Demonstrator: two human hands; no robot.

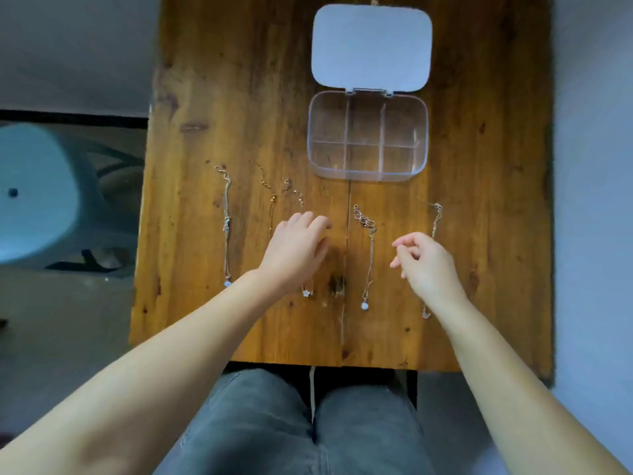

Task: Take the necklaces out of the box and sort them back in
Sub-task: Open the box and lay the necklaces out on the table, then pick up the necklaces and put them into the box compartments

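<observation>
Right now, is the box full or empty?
Empty: all six compartments of the box show bare clear plastic, and the necklaces lie on the table.

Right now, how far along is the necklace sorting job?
About halfway. Done: the box lies open with every compartment empty, and the necklaces lie in a row on the table. In hand: nothing yet; the left hand hovers over the flower necklace, the right hand beside the round-pendant necklace. Left: putting them all back.

Five necklaces lie on the desk (479,166): first (226,228), second (270,197), third (297,197), fourth (369,255), fifth (434,228). One clear box (368,136) has six compartments.
</observation>
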